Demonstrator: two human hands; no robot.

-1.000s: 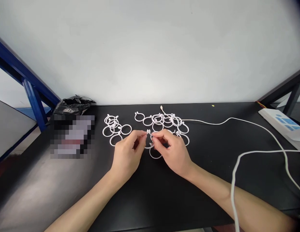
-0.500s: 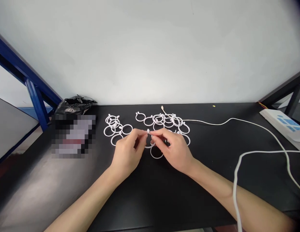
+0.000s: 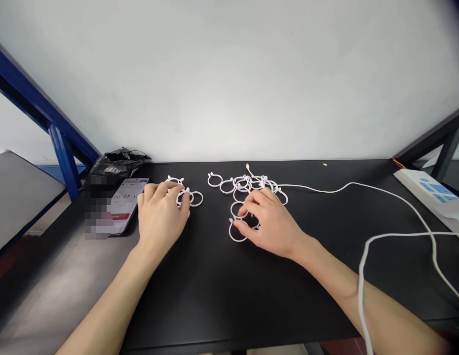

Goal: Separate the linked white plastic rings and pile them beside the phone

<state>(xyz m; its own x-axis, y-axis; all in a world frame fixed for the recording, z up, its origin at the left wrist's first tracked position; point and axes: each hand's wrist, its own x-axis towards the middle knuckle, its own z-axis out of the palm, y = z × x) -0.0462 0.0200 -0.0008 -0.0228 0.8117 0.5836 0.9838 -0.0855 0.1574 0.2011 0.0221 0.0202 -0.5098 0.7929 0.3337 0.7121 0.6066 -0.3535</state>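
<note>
My left hand (image 3: 161, 217) lies palm down on the left group of white plastic rings (image 3: 194, 198), fingers flat, fingertips touching them and covering most of the group. My right hand (image 3: 268, 222) rests on the near edge of the larger right group of white rings (image 3: 248, 183). Its thumb and forefinger are bent and pinched at a white ring (image 3: 237, 235) lying nearest to me on the black table (image 3: 214, 276).
A phone (image 3: 126, 202) showing a running timer lies left of my left hand, with a crumpled black bag (image 3: 116, 162) behind it. White cables (image 3: 363, 187) run across the right side to a white power strip (image 3: 433, 190). A blue frame post (image 3: 64, 162) stands at left.
Both hands held one ring together in the middle. Now they have parted: the left hand went left onto the left group, and the right hand dropped onto the right group.
</note>
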